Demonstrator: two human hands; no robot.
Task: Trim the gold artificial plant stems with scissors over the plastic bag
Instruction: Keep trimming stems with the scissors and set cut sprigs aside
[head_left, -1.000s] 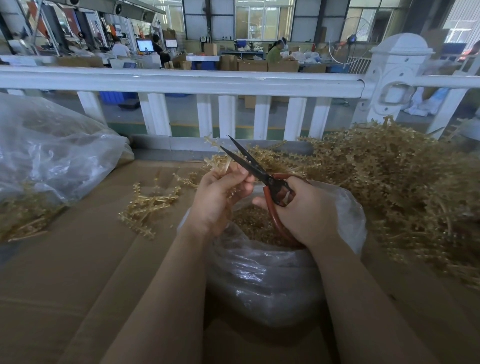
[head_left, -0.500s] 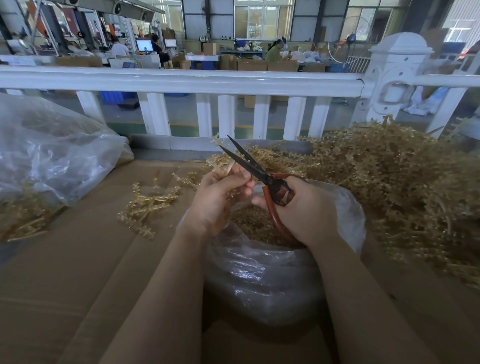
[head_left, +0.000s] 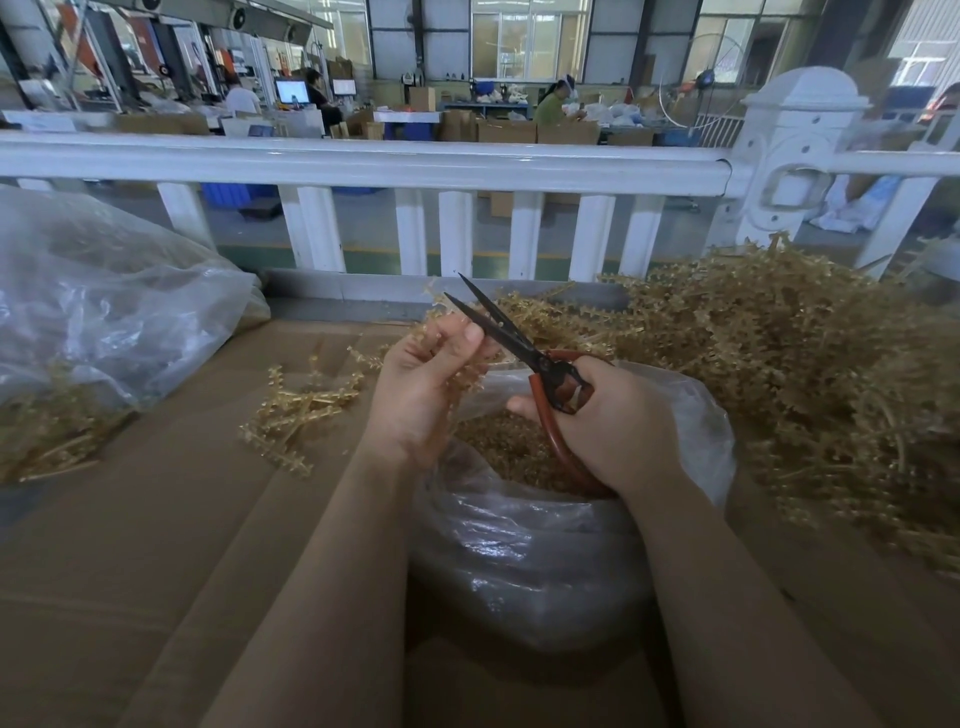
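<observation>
A gold stem (head_left: 470, 371) is pinched between the curled fingers and thumb of the left hand (head_left: 423, 387), above the open plastic bag (head_left: 519, 545). The scissors (head_left: 524, 353) are gripped by their red handles in the right hand (head_left: 618, 421), blades parted beside the left thumb. Gold trimmings are seen inside the bag; a large stem pile (head_left: 810, 364) lies to the right
</observation>
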